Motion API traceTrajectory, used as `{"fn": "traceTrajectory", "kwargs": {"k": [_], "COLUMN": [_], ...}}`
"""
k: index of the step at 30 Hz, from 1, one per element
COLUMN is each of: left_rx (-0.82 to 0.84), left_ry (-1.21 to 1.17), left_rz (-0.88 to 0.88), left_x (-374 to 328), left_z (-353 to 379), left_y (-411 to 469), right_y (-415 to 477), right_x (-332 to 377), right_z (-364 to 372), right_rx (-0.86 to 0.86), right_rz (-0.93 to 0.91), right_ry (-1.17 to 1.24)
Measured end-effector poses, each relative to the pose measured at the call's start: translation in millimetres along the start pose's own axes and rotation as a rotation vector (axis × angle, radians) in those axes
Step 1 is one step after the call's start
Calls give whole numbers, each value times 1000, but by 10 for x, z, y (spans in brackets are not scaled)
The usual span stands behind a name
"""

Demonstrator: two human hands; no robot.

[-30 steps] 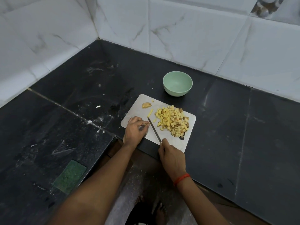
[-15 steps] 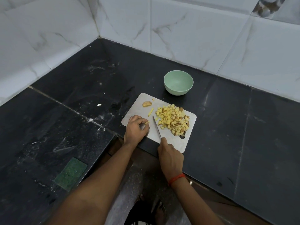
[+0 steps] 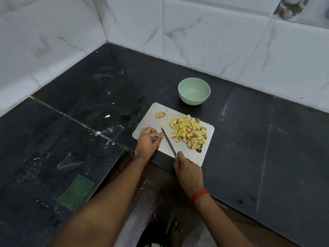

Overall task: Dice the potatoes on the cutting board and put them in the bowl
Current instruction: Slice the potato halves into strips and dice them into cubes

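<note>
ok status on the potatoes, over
Right hand grips knife, left hand pinches a potato piece. Diced pile on board, bowl empty. Nothing blocking.

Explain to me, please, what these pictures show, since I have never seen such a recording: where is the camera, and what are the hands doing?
There is no machine: a person wears one wide-angle camera on the head, looking down at their own hands. All pictures share that view; the last is the present moment. On the black counter lies a pale cutting board with a heap of diced potato, one loose strip and an end piece. Behind it stands an empty green bowl; a green scouring pad lies at the near left. The right hand grips a knife, its blade beside the left hand, whose fingertips pinch a small potato piece on the board.
</note>
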State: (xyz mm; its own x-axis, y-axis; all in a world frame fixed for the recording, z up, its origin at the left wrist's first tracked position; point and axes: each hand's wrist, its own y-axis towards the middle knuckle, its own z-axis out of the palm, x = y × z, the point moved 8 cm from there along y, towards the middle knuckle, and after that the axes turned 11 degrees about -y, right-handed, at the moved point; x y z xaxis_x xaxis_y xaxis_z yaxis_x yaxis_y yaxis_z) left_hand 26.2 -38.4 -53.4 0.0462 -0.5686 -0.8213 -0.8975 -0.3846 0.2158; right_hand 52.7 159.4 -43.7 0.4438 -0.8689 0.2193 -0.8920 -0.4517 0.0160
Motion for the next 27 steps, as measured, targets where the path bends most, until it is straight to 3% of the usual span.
{"fn": "traceTrajectory", "kwargs": {"k": [7, 13, 18, 23, 27], "left_rx": [12, -28, -50, -57, -50], "left_ry": [-27, -106, -143, -131, -115], "left_rz": [-26, -75, -78, -58, -51], "left_x": [61, 86, 61, 48, 54], "left_z": [21, -24, -60, -64, -52], "left_y": [26, -11, -45, -48, -28], "right_y": [40, -46, -83, -82, -43], "right_x": [-1, 92, -30, -56, -49], "right_z": [-47, 39, 35, 36, 60], "right_rx": [4, -28, -116, -156, -74], "right_rz": [-18, 35, 161, 119, 42], "right_ry": [-12, -191, -129, -66, -32]}}
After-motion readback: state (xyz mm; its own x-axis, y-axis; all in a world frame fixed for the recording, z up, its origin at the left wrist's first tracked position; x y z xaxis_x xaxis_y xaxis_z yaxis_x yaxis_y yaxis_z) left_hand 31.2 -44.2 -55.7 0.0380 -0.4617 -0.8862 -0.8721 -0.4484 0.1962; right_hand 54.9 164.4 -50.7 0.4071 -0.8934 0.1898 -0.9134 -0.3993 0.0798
